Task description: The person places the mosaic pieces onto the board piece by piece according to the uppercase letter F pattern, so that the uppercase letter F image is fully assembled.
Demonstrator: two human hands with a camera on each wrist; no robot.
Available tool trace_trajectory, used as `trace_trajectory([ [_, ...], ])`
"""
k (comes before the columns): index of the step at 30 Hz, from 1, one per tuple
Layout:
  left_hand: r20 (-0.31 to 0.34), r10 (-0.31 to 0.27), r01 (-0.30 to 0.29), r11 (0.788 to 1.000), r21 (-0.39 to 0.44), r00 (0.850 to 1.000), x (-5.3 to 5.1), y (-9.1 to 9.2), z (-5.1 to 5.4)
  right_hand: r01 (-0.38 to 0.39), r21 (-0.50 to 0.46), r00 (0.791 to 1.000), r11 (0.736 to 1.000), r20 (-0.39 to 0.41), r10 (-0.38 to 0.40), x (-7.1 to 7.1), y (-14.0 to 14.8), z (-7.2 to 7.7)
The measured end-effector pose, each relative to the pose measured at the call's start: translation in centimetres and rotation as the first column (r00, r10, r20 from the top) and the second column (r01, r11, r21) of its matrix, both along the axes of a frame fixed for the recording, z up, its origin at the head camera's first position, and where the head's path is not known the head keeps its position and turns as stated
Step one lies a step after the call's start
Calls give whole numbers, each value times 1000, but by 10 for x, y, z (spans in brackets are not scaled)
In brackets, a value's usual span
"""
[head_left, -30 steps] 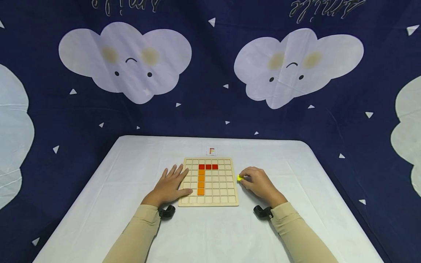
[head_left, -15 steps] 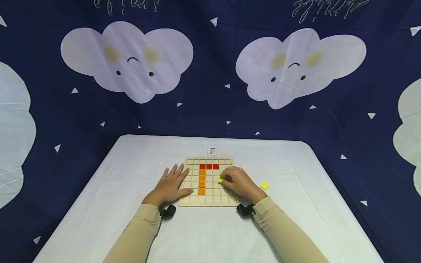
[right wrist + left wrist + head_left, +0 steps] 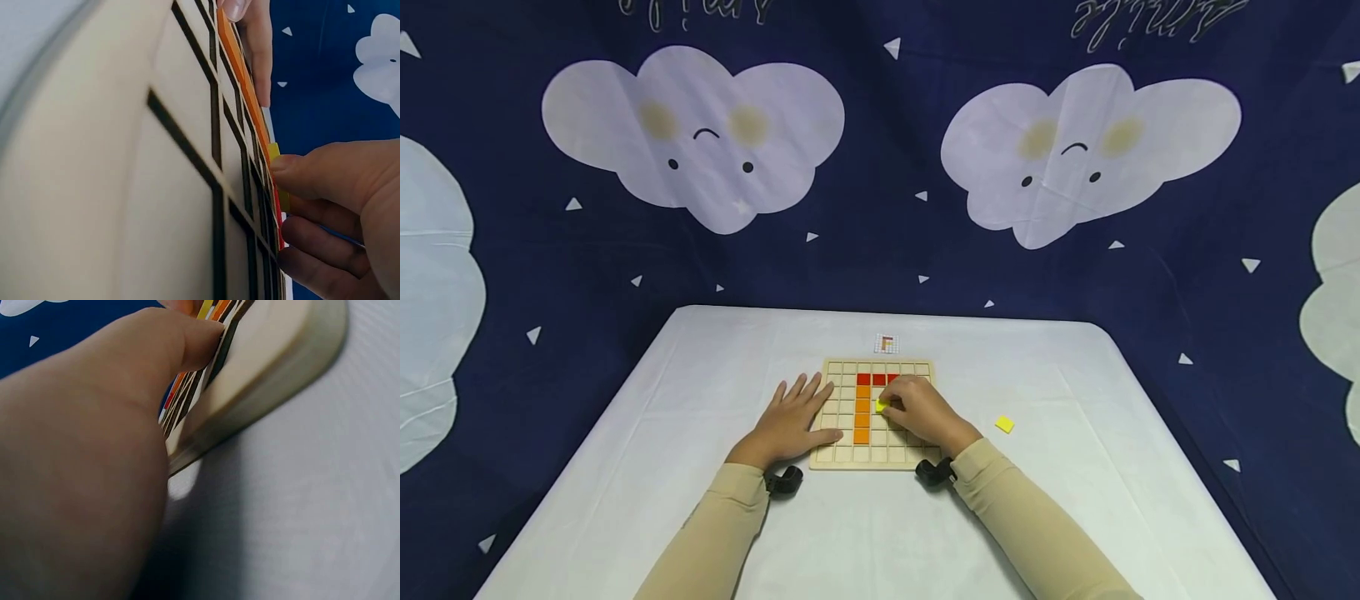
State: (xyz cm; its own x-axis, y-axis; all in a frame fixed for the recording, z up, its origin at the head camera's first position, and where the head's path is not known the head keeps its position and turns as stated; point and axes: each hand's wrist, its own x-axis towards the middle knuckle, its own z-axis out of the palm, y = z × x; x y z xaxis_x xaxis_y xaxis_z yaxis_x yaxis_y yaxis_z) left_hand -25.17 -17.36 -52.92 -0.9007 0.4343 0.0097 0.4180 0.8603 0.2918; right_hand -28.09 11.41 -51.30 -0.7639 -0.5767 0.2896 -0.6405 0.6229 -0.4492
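Note:
My right hand [image 3: 921, 411] pinches a yellow square tile [image 3: 880, 407] between thumb and fingertips, over the wooden grid board [image 3: 875, 464]. In the right wrist view that yellow tile [image 3: 274, 151] stands upright against the thumb, close to the grid. Several orange tiles [image 3: 862, 421] form a column on the board, beside the held tile. A row of red tiles [image 3: 878, 379] runs along the top, its right end partly behind my right hand. My left hand [image 3: 787, 425] rests with spread fingers on the board's left edge. The left wrist view shows its thumb [image 3: 200, 344] on the wooden rim.
Another yellow tile [image 3: 1004, 425] lies on the white table to the right of the board. Behind the board lies a small printed pattern card [image 3: 887, 343]. A dark blue cloth with clouds [image 3: 880, 208] hangs behind the table.
My right hand has carried a yellow tile from beside the board leftward over the grid, to next to the orange column. The other yellow tile came into view. My left hand stays put.

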Motion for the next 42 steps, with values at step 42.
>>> trace_trajectory([
  [42,-11,-7,7,1000,8,1000,0,-2,-1,33,-38,999,999,2,-33,5,-1,-5],
])
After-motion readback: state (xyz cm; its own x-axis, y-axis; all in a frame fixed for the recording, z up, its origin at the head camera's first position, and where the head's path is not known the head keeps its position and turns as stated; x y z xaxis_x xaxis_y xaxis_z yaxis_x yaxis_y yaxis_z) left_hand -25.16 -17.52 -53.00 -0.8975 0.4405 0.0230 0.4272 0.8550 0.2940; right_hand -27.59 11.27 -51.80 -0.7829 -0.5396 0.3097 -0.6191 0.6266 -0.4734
